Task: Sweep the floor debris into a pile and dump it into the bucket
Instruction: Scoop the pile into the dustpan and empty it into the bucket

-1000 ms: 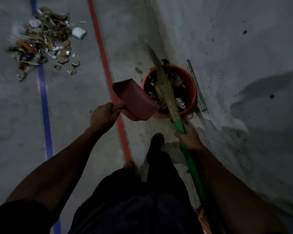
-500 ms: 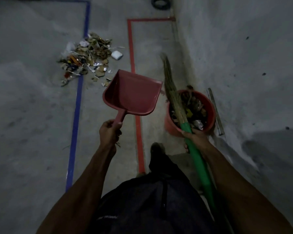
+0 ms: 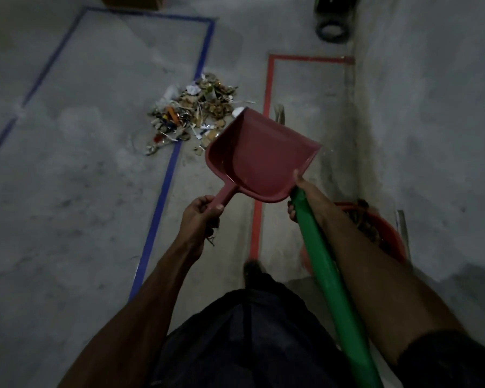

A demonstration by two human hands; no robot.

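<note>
Left hand (image 3: 198,217) gripped the empty red dustpan (image 3: 259,161) by its handle, right hand (image 3: 297,203) gripped the green broom (image 3: 328,275), debris pile (image 3: 196,113) farther off.

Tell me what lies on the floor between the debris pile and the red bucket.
In the head view, a red tape line runs between the debris pile and the bucket; the held dustpan hides part of that stretch.

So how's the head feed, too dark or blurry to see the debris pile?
Head view: dim overall, with the edges darker; motion-soft, yet the debris pile still reads, its small pieces smeared; the dustpan covers the pile's near-right edge; wide-angle bending curves the blue tape and red tape.
</note>
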